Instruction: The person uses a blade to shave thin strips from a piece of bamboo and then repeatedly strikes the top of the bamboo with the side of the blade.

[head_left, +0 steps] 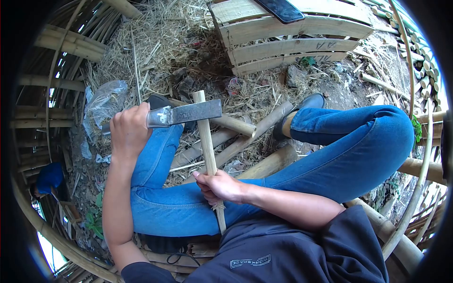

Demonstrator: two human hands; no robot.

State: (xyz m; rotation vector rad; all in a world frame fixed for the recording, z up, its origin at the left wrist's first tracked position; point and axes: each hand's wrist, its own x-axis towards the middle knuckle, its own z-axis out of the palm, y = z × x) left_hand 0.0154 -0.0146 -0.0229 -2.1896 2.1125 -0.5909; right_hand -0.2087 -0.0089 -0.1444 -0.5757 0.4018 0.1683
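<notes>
My left hand (130,126) is wrapped around a chopping knife (196,112) with a short, broad grey blade and a metal collar. The end of its grip sticks out behind my fist. The blade lies sideways across the upper part of a pale wooden stick (207,146), overlapping it in this view. My right hand (219,187) is closed around the lower half of that stick, which stands nearly upright over my thigh. Below my fingers the stick has a frayed patch, and its thinner lower end reaches my shirt.
Several cut bamboo pieces (257,132) lie on the straw-covered ground between my legs. A slatted wooden crate (295,35) with a phone (281,10) on top stands ahead. A plastic bag (106,100) lies at left. Bamboo poles (417,170) frame both sides. A person in blue (49,178) shows far left.
</notes>
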